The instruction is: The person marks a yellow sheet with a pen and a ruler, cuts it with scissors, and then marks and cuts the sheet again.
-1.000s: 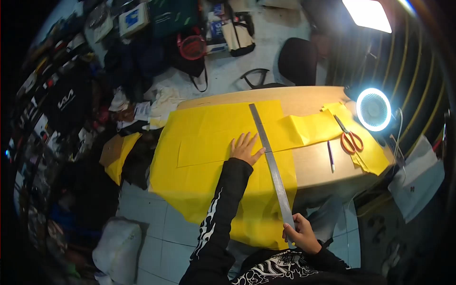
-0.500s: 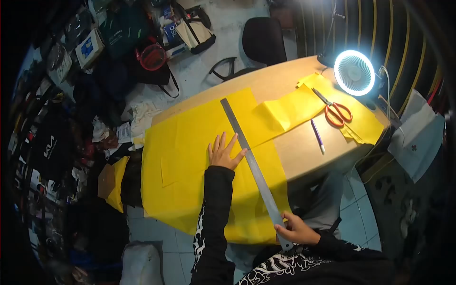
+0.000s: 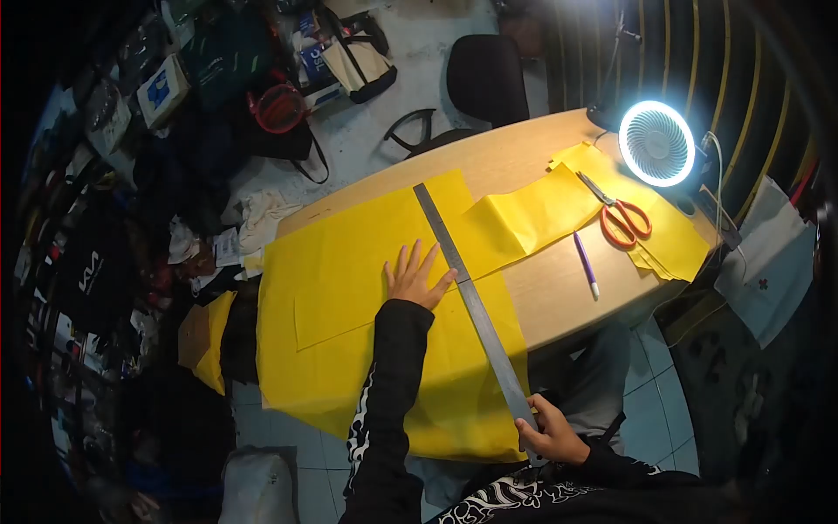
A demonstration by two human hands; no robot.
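A large sheet of yellow fabric (image 3: 349,288) covers much of the table and hangs over its near edge. A long metal ruler (image 3: 480,319) lies slantwise across the fabric. My left hand (image 3: 415,278) rests flat on the fabric with fingers spread, thumb and index tip close to the ruler's left edge. At the ruler's near end, past the table edge, my right hand (image 3: 554,432) grips it between thumb and fingers. Right of the ruler, a yellow strip (image 3: 524,218) runs toward a pair of red-handled scissors (image 3: 621,218). A purple pen (image 3: 586,265) lies below the strip.
A lit ring-shaped lamp or fan (image 3: 656,144) stands at the table's (image 3: 559,297) right end, beside folded yellow pieces (image 3: 668,249). Behind the table is a black chair (image 3: 487,79). Bags and clutter fill the left side. A white bag (image 3: 768,262) hangs at right.
The ruler's near end has shifted slightly right along with my right hand, whose fingers sit a little lower. My left hand stays nearly in place. The whole view has tilted slightly.
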